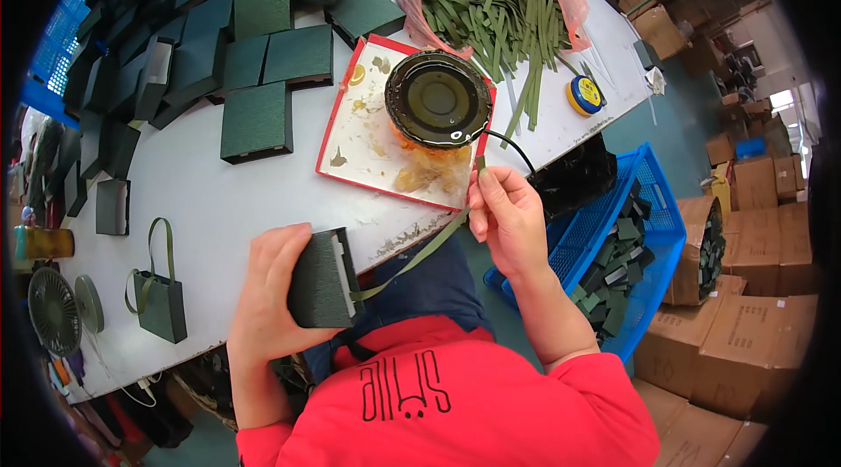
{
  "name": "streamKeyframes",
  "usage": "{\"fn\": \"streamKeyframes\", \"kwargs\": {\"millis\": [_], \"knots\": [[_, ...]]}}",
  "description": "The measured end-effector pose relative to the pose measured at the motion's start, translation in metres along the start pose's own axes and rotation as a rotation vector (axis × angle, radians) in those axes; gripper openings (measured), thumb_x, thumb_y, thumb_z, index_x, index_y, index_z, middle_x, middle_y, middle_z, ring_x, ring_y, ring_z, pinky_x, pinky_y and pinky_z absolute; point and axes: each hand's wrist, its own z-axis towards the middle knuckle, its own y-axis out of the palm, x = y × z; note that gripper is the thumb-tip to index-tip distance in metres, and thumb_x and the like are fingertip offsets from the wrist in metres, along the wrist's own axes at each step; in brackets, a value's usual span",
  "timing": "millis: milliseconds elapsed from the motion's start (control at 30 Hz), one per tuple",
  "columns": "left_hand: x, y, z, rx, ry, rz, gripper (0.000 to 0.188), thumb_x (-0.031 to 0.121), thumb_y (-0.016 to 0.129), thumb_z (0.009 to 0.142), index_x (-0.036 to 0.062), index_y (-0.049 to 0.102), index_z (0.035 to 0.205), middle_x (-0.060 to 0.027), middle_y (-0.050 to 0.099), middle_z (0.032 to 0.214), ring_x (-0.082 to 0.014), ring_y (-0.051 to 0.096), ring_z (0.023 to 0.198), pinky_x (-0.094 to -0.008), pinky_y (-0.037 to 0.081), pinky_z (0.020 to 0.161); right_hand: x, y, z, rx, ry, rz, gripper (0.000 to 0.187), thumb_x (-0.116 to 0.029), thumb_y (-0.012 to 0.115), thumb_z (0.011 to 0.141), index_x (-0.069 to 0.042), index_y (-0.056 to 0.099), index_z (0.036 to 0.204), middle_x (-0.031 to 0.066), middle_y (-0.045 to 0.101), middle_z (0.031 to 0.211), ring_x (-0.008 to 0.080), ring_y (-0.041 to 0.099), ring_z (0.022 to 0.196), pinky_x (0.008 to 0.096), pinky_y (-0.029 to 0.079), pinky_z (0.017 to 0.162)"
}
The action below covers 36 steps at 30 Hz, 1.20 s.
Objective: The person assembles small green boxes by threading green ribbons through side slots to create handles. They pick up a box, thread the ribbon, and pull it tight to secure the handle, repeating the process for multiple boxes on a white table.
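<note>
My left hand (267, 292) grips a small dark green box (320, 285) by its sides at the table's front edge. A flat olive-green strap (416, 258) runs from the box's right side up to my right hand (510, 215), which pinches its free end between thumb and fingers. That end is close to the near right corner of a red-rimmed white tray (346, 147), stained with amber glue. In the tray stands a round pot (438, 99) of dark, shiny liquid, with amber residue below its rim. A black cord comes off its right side.
Many dark green boxes (254, 121) cover the table's far left. A pink plastic bag (574, 11) holds loose green straps. Further around are a yellow-and-blue round tin (585, 95), a small handled bag (162, 305), a fan (54, 311), a blue crate (653, 292) and cardboard cartons (745, 349).
</note>
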Motion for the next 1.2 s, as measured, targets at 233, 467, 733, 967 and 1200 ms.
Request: {"fn": "streamKeyframes", "kwargs": {"millis": [233, 467, 733, 967, 1200], "knots": [[0.007, 0.009, 0.01, -0.046, 0.028, -0.043, 0.102, 0.016, 0.089, 0.048, 0.002, 0.047, 0.14, -0.0183, 0.052, 0.134, -0.0402, 0.05, 0.121, -0.048, 0.044, 0.102, -0.005, 0.007, 0.02, 0.013, -0.016, -0.083, 0.019, -0.02, 0.066, 0.099, -0.002, 0.06, 0.098, -0.0002, 0.056, 0.071, 0.0038, 0.043, 0.047, 0.0201, 0.031, 0.042], [0.013, 0.01, 0.013, -0.059, 0.041, -0.046, 0.097, 0.015, 0.089, 0.052, -0.0004, 0.048, 0.138, -0.0173, 0.052, 0.135, -0.0404, 0.05, 0.121, -0.048, 0.046, 0.101, -0.001, 0.011, 0.03, 0.058, 0.015, -0.079, 0.022, -0.023, 0.069, 0.097, -0.004, 0.058, 0.092, -0.0011, 0.055, 0.067, 0.0033, 0.038, 0.043, 0.0199, 0.026, 0.039], [0.013, 0.01, 0.014, -0.059, 0.037, -0.042, 0.098, 0.015, 0.089, 0.051, -0.0008, 0.048, 0.139, -0.0172, 0.052, 0.135, -0.0405, 0.05, 0.121, -0.0483, 0.045, 0.102, -0.001, 0.01, 0.033, 0.057, 0.023, -0.058, 0.019, -0.019, 0.067, 0.098, -0.006, 0.056, 0.089, -0.0003, 0.054, 0.067, 0.0036, 0.037, 0.045, 0.0202, 0.026, 0.041], [0.003, 0.007, 0.01, -0.047, 0.045, -0.088, 0.099, 0.018, 0.09, 0.051, -0.0005, 0.048, 0.139, -0.0183, 0.052, 0.135, -0.0408, 0.049, 0.122, -0.0479, 0.043, 0.104, 0.001, 0.011, -0.001, -0.04, -0.033, -0.06, 0.013, -0.014, 0.063, 0.099, -0.004, 0.057, 0.093, 0.0012, 0.056, 0.07, 0.0035, 0.042, 0.05, 0.0192, 0.03, 0.044], [0.0, 0.002, 0.018, -0.094, 0.148, -0.22, 0.098, 0.02, 0.09, 0.052, -0.001, 0.049, 0.138, -0.0182, 0.053, 0.136, -0.0403, 0.05, 0.123, -0.048, 0.042, 0.104, -0.015, 0.036, -0.028, -0.404, 0.35, -0.266, 0.015, -0.015, 0.071, 0.095, -0.004, 0.061, 0.093, -0.0069, 0.06, 0.081, -0.0016, 0.052, 0.07, 0.0159, 0.04, 0.06]]}}
